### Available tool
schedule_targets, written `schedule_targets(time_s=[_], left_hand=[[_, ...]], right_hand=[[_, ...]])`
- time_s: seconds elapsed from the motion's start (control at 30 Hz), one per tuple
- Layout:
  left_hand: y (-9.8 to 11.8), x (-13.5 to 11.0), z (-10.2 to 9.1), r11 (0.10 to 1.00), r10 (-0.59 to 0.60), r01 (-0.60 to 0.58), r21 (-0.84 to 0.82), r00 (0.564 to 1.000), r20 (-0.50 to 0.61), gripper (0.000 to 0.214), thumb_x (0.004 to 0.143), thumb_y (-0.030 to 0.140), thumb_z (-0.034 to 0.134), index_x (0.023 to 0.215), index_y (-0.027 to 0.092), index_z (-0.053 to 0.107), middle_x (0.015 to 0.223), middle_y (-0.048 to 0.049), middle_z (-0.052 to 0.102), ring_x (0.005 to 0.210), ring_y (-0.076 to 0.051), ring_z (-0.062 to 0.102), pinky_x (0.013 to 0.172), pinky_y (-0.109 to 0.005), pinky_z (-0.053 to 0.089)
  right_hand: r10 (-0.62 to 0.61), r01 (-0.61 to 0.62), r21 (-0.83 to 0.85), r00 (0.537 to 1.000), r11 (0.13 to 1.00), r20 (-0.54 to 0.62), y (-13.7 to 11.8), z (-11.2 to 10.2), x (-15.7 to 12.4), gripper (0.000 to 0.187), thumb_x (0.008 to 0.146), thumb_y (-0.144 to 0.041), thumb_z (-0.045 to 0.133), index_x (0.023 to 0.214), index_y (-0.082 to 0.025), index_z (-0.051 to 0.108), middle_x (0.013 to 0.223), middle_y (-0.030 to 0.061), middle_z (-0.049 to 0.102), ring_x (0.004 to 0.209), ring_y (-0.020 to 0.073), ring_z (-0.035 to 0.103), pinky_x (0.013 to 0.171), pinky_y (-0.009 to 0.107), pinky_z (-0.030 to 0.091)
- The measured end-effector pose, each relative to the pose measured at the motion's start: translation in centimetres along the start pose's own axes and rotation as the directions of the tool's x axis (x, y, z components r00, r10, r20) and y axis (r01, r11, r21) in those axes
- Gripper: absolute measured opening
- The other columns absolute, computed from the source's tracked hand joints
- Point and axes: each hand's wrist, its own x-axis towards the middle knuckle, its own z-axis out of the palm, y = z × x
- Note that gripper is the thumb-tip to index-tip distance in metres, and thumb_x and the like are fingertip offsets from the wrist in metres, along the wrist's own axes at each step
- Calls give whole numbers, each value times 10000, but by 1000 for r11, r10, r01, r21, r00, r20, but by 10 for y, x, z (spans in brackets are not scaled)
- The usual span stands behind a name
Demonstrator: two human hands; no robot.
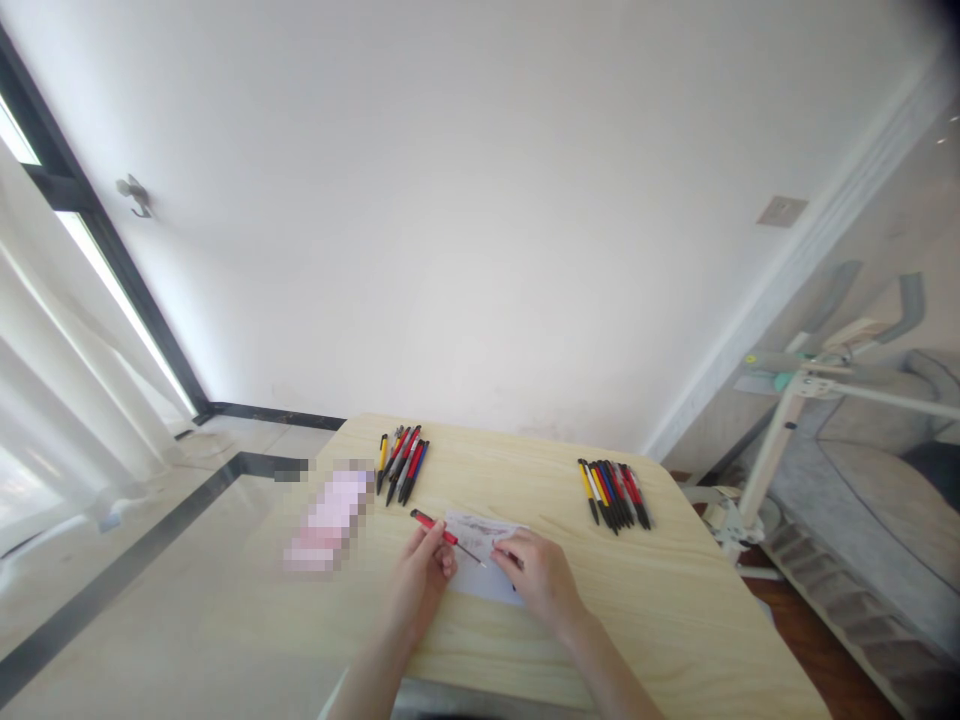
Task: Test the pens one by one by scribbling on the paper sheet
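Note:
My left hand (426, 570) is closed around a red pen (449, 537) with a black push-button end. The pen's front part is off, so a thin refill (471, 553) sticks out of the barrel toward the right. Across from it, my right hand (541, 572) is closed in a pinch, its fingertips just right of the refill's tip and apart from it. A small dark bit shows at those fingers, too little to name. Under both hands lies a white sheet of paper (480, 582) with dark scribbles on its upper part.
A group of pens (403, 465) in several colours lies at the table's back left, another group of pens (613, 495) at the right. A blurred-out pinkish object (330, 520) is at the table's left edge. Beyond the wooden table (645, 610) stand a white wall and exercise equipment.

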Motion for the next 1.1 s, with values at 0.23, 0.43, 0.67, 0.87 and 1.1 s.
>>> schedule_targets(time_s=[0.23, 0.43, 0.67, 0.87, 1.1], left_hand=[[0, 0, 0, 1000, 3, -3, 6, 1000, 2, 250, 630, 242, 743, 711, 158, 521, 551, 54, 508, 459, -42, 444, 418, -155, 332], [0, -1, 1, 1000, 7, -7, 16, 1000, 0, 257, 625, 245, 746, 705, 161, 518, 538, 59, 500, 457, -46, 447, 419, -160, 332], [0, -1, 3, 1000, 7, -7, 17, 1000, -5, 264, 621, 260, 748, 698, 164, 514, 521, 66, 489, 444, -47, 445, 412, -161, 329], [1, -3, 4, 1000, 16, -16, 20, 1000, -1, 271, 620, 256, 750, 696, 163, 508, 544, 60, 503, 456, -44, 441, 417, -158, 337], [0, -1, 2, 1000, 12, -13, 27, 1000, 6, 264, 623, 262, 748, 696, 161, 514, 521, 64, 479, 457, -45, 435, 419, -156, 336]], right_hand=[[-4, 4, -1, 1000, 1000, 21, 0, 0, 0, 163, 838, -268, 548, 754, -236, 684, 782, -5, 664, 740, 138, 596, 670, 212, 396], [-20, 19, 11, 997, 1000, 69, -1, 1, 0, 161, 842, -255, 534, 811, -246, 692, 824, -4, 677, 771, 142, 604, 701, 214, 402], [-47, 48, -2, 993, 999, 111, -1, -2, -2, 146, 826, -266, 555, 783, -250, 694, 785, -14, 679, 748, 141, 602, 664, 211, 389], [-68, 70, -12, 989, 997, 128, -2, -3, -3, 119, 805, -279, 586, 768, -251, 695, 754, -20, 672, 731, 137, 600, 647, 207, 380], [-78, 78, 0, 991, 997, 106, -1, -1, 0, 147, 830, -277, 556, 785, -250, 693, 782, -14, 681, 739, 141, 604, 662, 212, 389]])
